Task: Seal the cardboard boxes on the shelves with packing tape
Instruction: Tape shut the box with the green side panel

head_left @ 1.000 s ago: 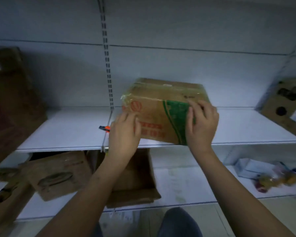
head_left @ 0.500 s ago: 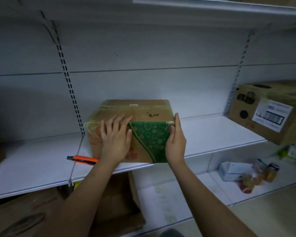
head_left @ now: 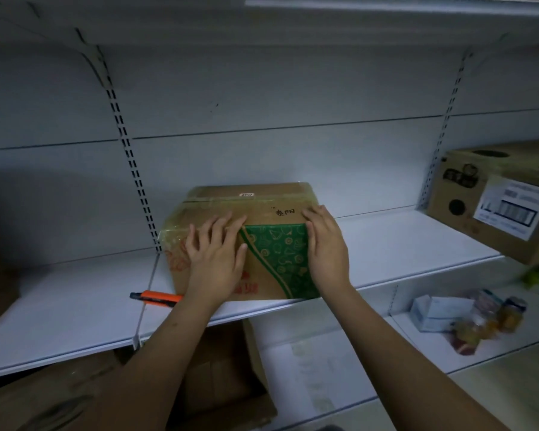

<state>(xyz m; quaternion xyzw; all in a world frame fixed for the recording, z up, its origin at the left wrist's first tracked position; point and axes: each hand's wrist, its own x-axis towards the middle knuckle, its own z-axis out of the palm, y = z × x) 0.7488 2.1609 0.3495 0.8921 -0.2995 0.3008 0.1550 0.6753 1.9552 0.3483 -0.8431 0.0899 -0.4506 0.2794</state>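
Taped cardboard box (head_left: pixel 249 241) is set on middle shelf (head_left: pixel 386 244), long axis 9-to-3. Left hand (head_left: pixel 215 259) is pressed flat, fingers straight, on the front face; right hand (head_left: pixel 327 247) is laid flat at the 3 o'clock edge. Both equally near.

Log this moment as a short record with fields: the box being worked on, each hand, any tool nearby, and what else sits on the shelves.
box: brown cardboard box with green patterned panel, glossy clear tape across its top and corners, on the white metal shelf
left hand: flat on the box front, fingers spread
right hand: pressing the box's right front edge, fingers straight
tool: orange utility knife lying on the shelf, left of the box
right side: larger cardboard box with white barcode label
lower shelf: jars and a white carton, blurred
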